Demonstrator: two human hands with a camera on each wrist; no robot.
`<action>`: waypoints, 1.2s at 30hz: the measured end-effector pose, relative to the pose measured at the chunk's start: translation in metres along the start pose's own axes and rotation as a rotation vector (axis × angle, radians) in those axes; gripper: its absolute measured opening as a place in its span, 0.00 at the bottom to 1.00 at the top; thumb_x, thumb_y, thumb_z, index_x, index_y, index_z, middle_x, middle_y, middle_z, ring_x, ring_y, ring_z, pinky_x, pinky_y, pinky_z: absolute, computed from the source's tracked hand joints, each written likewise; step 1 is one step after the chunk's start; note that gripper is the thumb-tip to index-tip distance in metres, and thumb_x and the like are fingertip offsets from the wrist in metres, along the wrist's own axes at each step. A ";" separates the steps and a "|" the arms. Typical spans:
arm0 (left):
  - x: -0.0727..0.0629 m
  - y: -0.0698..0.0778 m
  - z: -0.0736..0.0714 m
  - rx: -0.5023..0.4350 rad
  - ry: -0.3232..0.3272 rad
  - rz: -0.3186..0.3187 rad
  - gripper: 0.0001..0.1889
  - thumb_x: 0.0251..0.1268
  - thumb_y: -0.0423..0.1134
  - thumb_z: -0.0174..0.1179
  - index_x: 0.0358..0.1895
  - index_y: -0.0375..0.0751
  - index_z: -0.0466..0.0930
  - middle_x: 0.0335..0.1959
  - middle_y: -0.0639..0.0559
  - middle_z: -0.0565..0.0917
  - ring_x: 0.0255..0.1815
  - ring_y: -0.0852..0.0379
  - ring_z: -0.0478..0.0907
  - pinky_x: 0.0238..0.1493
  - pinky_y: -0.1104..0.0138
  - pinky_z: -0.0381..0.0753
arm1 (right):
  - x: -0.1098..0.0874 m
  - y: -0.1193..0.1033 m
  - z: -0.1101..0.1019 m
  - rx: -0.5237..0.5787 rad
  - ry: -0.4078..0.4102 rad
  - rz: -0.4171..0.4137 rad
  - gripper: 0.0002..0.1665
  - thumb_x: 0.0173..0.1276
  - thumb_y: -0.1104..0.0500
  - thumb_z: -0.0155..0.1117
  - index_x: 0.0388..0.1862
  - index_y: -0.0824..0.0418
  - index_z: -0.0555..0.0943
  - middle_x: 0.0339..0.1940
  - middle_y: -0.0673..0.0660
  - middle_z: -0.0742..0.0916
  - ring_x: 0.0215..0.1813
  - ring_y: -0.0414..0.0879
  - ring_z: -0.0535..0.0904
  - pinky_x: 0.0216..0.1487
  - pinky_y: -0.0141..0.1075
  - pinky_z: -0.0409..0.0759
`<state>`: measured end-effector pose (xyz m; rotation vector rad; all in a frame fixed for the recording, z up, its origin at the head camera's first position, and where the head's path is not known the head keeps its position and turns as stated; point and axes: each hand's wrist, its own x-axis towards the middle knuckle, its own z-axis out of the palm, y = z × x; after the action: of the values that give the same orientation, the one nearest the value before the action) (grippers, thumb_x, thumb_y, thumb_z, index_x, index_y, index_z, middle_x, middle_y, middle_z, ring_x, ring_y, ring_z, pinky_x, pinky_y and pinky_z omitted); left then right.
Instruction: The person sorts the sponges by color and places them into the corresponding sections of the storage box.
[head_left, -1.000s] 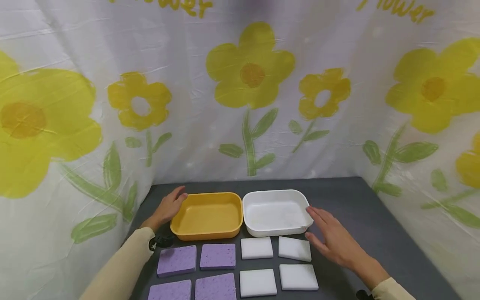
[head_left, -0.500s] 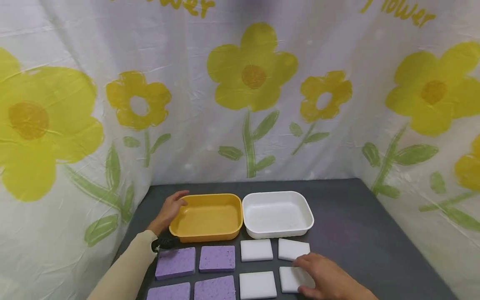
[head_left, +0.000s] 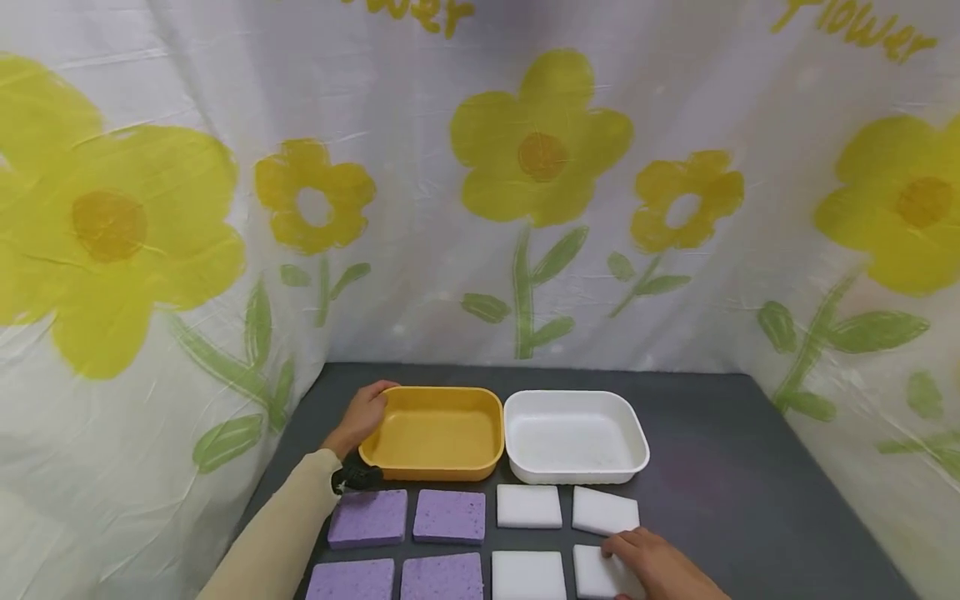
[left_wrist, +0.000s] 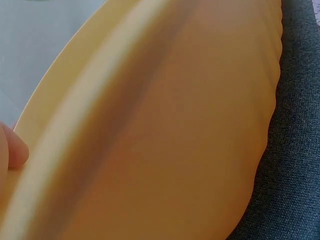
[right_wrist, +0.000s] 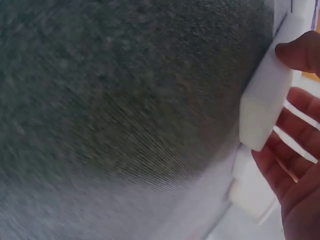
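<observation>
My left hand [head_left: 365,414] grips the left rim of a yellow tray [head_left: 431,473]. In the left wrist view a fingertip [left_wrist: 17,150] lies at the tray's edge and its yellow wall fills most of the frame. My right hand [head_left: 663,567] holds the front right white sponge [head_left: 592,571] of a group of white sponges. The right wrist view shows the thumb [right_wrist: 300,52] at one edge of this white block [right_wrist: 265,105] and the fingers along its other side. Part of the right hand runs off the bottom of the head view.
A white tray [head_left: 576,479] stands right beside the yellow one. In front of the yellow tray lie several purple sponges [head_left: 448,517]. More white sponges [head_left: 528,507] lie before the white tray. A flower-painted white curtain [head_left: 420,250] surrounds the dark grey table [head_left: 712,467].
My right hand has come from the white tray's right side down to the front right white sponge. The left hand has closed on the yellow tray's rim. The head view has shifted slightly.
</observation>
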<state>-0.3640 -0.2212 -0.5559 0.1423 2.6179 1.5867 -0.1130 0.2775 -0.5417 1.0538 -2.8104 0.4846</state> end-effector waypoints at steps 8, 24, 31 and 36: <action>0.005 -0.001 0.005 0.005 0.030 -0.055 0.22 0.86 0.36 0.42 0.67 0.34 0.82 0.59 0.34 0.86 0.48 0.44 0.86 0.48 0.58 0.86 | 0.019 -0.009 -0.045 0.052 0.065 -0.043 0.26 0.61 0.53 0.85 0.55 0.46 0.83 0.48 0.39 0.86 0.46 0.29 0.79 0.40 0.28 0.79; 0.005 -0.003 0.007 0.000 0.041 -0.065 0.22 0.87 0.38 0.40 0.67 0.37 0.83 0.58 0.37 0.87 0.48 0.46 0.86 0.49 0.56 0.87 | 0.160 -0.017 -0.095 -0.138 0.033 -0.086 0.23 0.66 0.51 0.80 0.56 0.56 0.86 0.50 0.49 0.91 0.49 0.44 0.84 0.52 0.44 0.87; 0.008 -0.003 0.008 -0.003 0.041 -0.054 0.24 0.87 0.39 0.39 0.66 0.37 0.84 0.56 0.38 0.88 0.45 0.48 0.85 0.46 0.58 0.86 | 0.225 -0.026 -0.078 -0.107 -0.029 -0.073 0.25 0.68 0.49 0.79 0.60 0.56 0.86 0.53 0.53 0.92 0.50 0.48 0.84 0.48 0.43 0.86; 0.007 -0.002 0.007 0.000 0.050 -0.079 0.24 0.87 0.39 0.38 0.66 0.38 0.84 0.56 0.38 0.87 0.44 0.48 0.84 0.46 0.58 0.86 | 0.264 -0.032 -0.061 -0.097 -0.035 -0.087 0.25 0.70 0.48 0.77 0.61 0.56 0.86 0.54 0.53 0.92 0.50 0.51 0.84 0.50 0.45 0.85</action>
<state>-0.3701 -0.2154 -0.5606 -0.0003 2.6250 1.5847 -0.2924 0.1099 -0.4218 1.1686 -2.7721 0.3212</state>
